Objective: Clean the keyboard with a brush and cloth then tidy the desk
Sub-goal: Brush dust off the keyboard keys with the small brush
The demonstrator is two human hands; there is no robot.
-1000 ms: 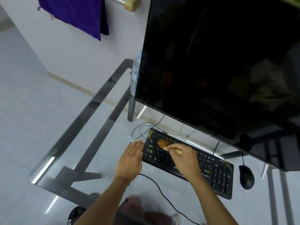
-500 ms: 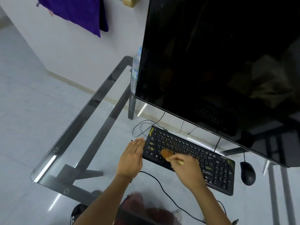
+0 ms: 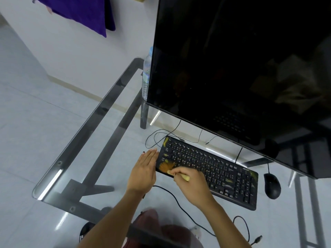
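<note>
Both our hands work at the near-left corner of the keyboard (image 3: 209, 169). Our right hand (image 3: 190, 182) curls its fingers round the pale handle of a small brush (image 3: 170, 167), whose tan bristles fan out flat over the keys at that corner. Our left hand (image 3: 143, 173) lies just beside the keyboard's left end, fingers straight and close together, holding nothing; its fingertips reach the short edge of the keyboard, though we cannot tell whether they press it.

We see the keyboard as a black plastic slab with low, matte keys and pale lettering, set at a slant across the desk, its number pad toward our right. Yellowish patches mark its left end and its right edge. A thin black cable (image 3: 179, 203) runs from under our left hand toward the near edge and loops there.

We work on a glass desk (image 3: 86, 129), clear enough to show the grey metal frame bars and the pale tiled floor beneath. A black rounded mouse (image 3: 272, 185) sits on the glass just past the keyboard's right end, apart from it. A large monitor (image 3: 241, 68) with a dark, glossy screen stands behind the keyboard and fills the upper right. A clear plastic water bottle (image 3: 146, 74) stands upright behind the monitor's left edge, partly hidden. A purple cloth (image 3: 80, 11) hangs against the white wall at the upper left, well apart from the desk.
</note>
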